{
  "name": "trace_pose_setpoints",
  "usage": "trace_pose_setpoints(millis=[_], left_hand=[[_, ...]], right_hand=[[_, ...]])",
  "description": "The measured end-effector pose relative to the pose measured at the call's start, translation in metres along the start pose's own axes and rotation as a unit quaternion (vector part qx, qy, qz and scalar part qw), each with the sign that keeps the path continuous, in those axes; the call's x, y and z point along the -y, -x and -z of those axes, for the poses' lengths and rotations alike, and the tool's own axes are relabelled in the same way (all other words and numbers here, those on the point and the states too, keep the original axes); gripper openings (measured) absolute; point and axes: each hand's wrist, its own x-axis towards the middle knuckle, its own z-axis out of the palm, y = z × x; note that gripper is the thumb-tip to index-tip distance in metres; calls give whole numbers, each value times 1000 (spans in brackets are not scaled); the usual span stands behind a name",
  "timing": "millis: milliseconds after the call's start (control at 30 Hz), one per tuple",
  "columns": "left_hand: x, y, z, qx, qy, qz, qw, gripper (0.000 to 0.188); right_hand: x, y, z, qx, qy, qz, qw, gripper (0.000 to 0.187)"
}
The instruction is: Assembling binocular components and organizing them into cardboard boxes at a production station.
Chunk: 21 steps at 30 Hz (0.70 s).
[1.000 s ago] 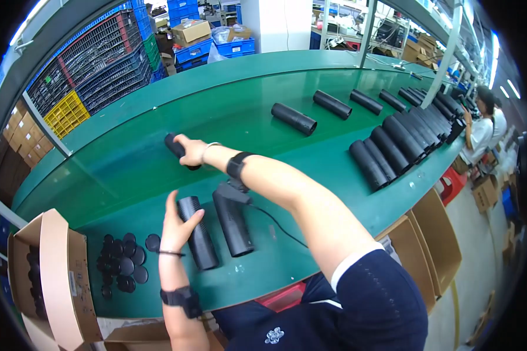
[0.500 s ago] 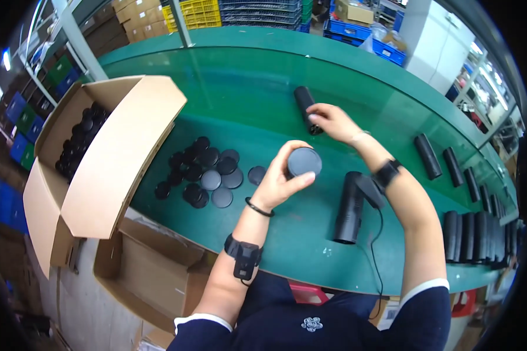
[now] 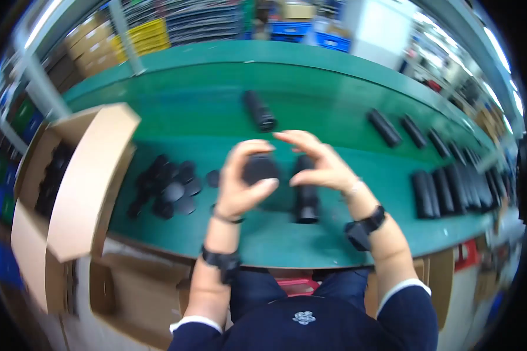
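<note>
A round black cap (image 3: 260, 169) is gripped in my left hand (image 3: 238, 178), the thumb along its near edge and the fingers round its far side. My right hand (image 3: 322, 164) is spread, thumb and fingers apart, over the far part of a black tube (image 3: 306, 207). Part of that tube is hidden by the hand, and whether they touch I cannot tell. Beyond both hands another black tube (image 3: 259, 111) lies on the green surface. Left of my left hand is a single dark cap (image 3: 213, 178), then a pile of similar caps (image 3: 168, 184).
At the left stands an open cardboard box (image 3: 93, 181) with more dark caps inside. Below the bench edge is another open carton (image 3: 137, 292). Several black tubes (image 3: 451, 190) lie side by side at the right, and others (image 3: 385, 127) rest on the green belt behind.
My right hand has left the far tube and come nearer, opposite my left hand. The left hand still holds the cap. The whole view has turned and is blurred.
</note>
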Motion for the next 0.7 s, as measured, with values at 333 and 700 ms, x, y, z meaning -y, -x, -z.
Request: trace_pose_setpoints(millis=[333, 700], left_hand=[[32, -3, -67, 44, 241, 244, 939, 82], [77, -5, -100, 167, -156, 302, 926, 110]], right_hand=[[8, 152, 32, -309, 232, -137, 912, 68], [-40, 272, 82, -300, 657, -485, 494, 69]])
